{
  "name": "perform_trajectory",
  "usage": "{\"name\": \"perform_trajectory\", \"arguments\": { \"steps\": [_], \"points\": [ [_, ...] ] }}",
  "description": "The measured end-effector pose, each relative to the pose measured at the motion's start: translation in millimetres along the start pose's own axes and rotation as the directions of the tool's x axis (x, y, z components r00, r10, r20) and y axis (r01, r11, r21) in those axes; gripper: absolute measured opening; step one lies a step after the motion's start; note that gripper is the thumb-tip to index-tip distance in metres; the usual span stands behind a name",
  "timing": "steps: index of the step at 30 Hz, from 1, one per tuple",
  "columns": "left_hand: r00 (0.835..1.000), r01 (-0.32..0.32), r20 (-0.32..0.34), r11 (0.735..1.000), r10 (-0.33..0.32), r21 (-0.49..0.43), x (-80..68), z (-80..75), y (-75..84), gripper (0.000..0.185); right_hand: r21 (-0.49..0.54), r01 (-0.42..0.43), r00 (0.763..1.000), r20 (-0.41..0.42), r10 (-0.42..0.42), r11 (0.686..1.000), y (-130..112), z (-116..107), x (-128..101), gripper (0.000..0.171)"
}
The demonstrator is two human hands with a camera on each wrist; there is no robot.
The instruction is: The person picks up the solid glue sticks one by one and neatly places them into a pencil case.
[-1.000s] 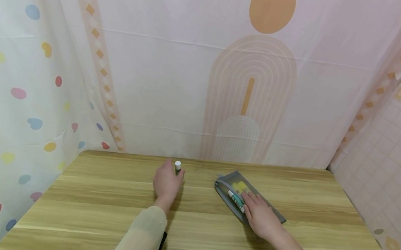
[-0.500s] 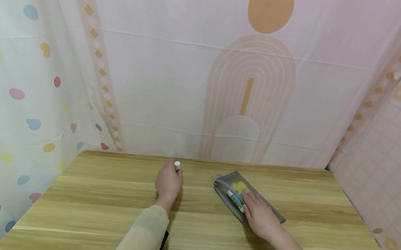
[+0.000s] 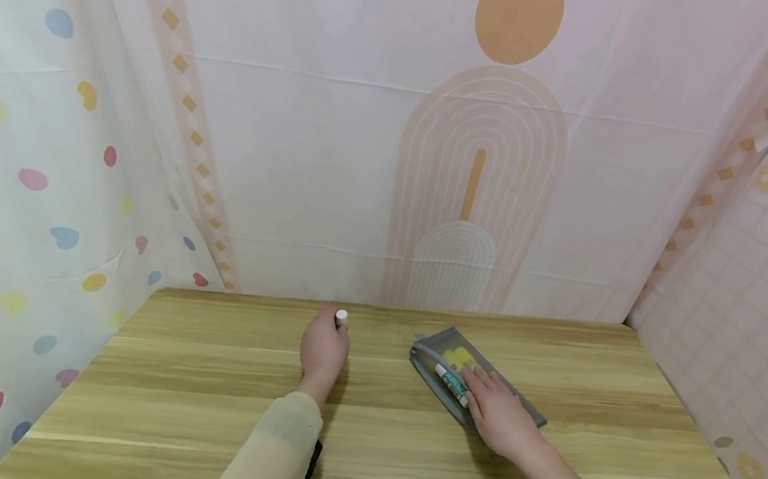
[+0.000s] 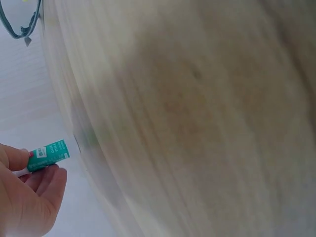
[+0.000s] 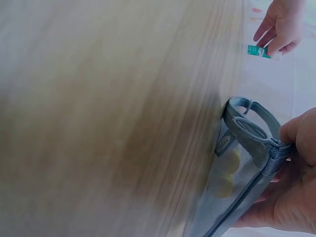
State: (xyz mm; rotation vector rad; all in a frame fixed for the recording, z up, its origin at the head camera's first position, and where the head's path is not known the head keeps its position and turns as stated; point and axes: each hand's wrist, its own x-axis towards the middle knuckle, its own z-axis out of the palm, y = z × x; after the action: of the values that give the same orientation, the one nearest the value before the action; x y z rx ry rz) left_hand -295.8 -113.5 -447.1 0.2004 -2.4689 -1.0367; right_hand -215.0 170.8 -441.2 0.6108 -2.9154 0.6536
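My left hand [image 3: 325, 348] pinches a glue stick [image 4: 48, 155] with a green label between thumb and fingers, close over the table toward its far edge. Only its white cap [image 3: 342, 317] shows above that hand in the head view. To the right, my right hand [image 3: 499, 417] grips a grey mesh zip pouch [image 5: 232, 192], with fingers spread over it and one fingertip at the zipper. A second green-labelled glue stick [image 3: 451, 383] with a white end lies at the pouch, beside those fingers. Yellow things [image 3: 460, 357] show through the mesh. Part of the pouch is hidden under the hand.
Both hands work over a wood-grain table [image 3: 203, 425]. A pale patterned curtain [image 3: 309, 142] hangs right behind its far edge, with a dotted curtain [image 3: 33, 228] on the left and a checked one [image 3: 761, 334] on the right.
My left hand has shifted slightly to the right and its fingers have drawn in around the glue stick, so less of it shows. My right hand and the pouch have stayed put.
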Motion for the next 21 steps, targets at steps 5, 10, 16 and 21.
{"name": "perform_trajectory", "arguments": {
  "steps": [5, 10, 16, 21],
  "points": [
    [0.999, -0.044, -0.013, 0.999, 0.044, -0.022, -0.2, 0.8, -2.6, 0.014, 0.006, -0.008, 1.000, 0.005, 0.008, 1.000, -0.4, -0.1, -0.7, 0.040],
    [0.998, -0.059, -0.008, 0.996, 0.058, -0.061, -0.3, 2.3, -2.2, 0.011, 0.008, -0.017, 1.000, 0.010, 0.017, 1.000, -1.3, -0.4, -1.0, 0.040],
    [0.999, -0.020, 0.024, 0.990, 0.024, -0.137, -5.2, 7.1, 6.5, 0.011, -0.003, -0.019, 1.000, 0.005, 0.019, 1.000, -1.2, 0.1, -0.7, 0.040],
    [0.997, 0.033, 0.070, 0.984, -0.021, -0.173, -12.7, 11.8, 17.2, 0.013, 0.000, -0.025, 1.000, 0.007, 0.025, 1.000, -1.3, 0.6, -0.3, 0.040]
  ]
}}
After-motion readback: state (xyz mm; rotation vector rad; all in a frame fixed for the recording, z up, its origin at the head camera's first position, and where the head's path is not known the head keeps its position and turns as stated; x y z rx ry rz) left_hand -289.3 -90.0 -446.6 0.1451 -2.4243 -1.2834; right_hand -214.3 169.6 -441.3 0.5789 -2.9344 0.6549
